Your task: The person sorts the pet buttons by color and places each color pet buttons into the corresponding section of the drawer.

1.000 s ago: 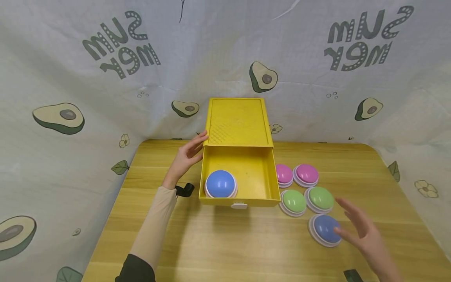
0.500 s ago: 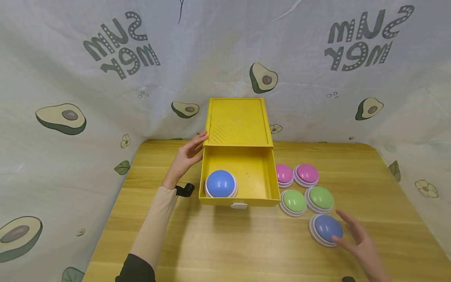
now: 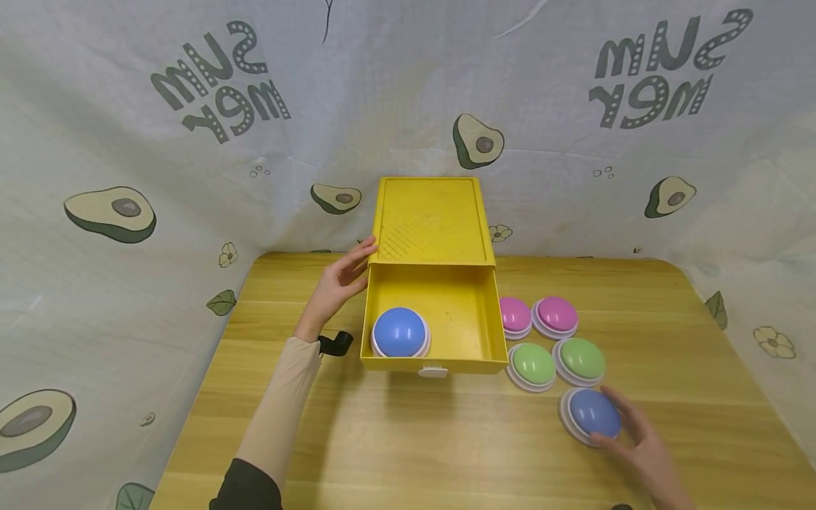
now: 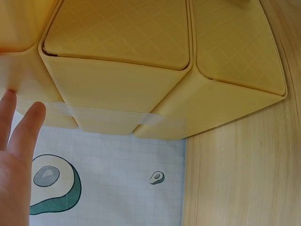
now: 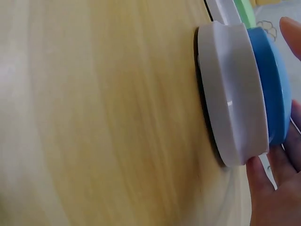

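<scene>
Right hand (image 3: pixel 645 453): fingers apart around blue-domed disc (image 3: pixel 596 414) on table (image 3: pixel 446 446), right of yellow drawer (image 3: pixel 462 312) | left hand (image 3: pixel 330 289): fingers apart against yellow box (image 3: pixel 433 219) | risk — shallow grip on smooth dome could slip, knocking green-domed disc (image 3: pixel 582 358)

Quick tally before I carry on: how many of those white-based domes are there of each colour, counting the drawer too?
Blue: 2, one blue dome in the open yellow drawer, the other on the table beside the right hand
Green: 2, both green domes on the table
Pink: 2, both pink domes on the table
Total: 6
</scene>
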Demonstrator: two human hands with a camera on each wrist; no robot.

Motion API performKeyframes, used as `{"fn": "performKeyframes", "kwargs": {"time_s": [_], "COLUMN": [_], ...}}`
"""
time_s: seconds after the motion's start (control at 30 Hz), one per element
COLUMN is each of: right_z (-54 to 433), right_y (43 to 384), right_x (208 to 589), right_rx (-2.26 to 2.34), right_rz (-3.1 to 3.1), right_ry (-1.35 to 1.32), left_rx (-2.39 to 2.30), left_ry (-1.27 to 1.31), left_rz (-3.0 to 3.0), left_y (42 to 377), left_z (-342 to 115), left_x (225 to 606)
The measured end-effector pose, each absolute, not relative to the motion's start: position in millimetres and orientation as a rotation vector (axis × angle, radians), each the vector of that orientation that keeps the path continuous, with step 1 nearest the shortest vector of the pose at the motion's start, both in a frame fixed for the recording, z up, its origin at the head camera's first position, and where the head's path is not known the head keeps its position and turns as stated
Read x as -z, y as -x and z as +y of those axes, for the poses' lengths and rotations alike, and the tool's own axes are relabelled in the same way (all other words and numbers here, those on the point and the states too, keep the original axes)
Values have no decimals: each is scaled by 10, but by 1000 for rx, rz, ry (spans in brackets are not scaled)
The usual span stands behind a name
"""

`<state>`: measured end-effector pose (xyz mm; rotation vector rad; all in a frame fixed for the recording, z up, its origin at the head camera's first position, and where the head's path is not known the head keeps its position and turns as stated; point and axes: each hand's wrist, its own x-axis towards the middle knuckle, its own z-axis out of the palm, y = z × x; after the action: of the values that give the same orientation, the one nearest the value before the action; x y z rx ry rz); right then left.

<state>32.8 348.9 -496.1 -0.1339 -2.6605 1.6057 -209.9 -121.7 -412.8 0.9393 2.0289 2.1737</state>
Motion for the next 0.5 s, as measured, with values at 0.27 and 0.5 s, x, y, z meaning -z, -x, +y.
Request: {"fn": "performKeyframes", "kwargs": {"time_s": [0.27, 0.5], "right_z": [3440, 3431], "right_y": [-326, -310], "right_x": [5012, 5031], "right_rx": [-1586, -1561], "right_rz": [-2708, -2688], "right_ry": [263, 276], "left_rx": [-2173, -2179], "left_ry": [-924, -954], "left_rz": [2029, 2022], "left_y": [2098, 2120], "left_z": [-1211, -1213], "left_x": [4134, 4147]}}
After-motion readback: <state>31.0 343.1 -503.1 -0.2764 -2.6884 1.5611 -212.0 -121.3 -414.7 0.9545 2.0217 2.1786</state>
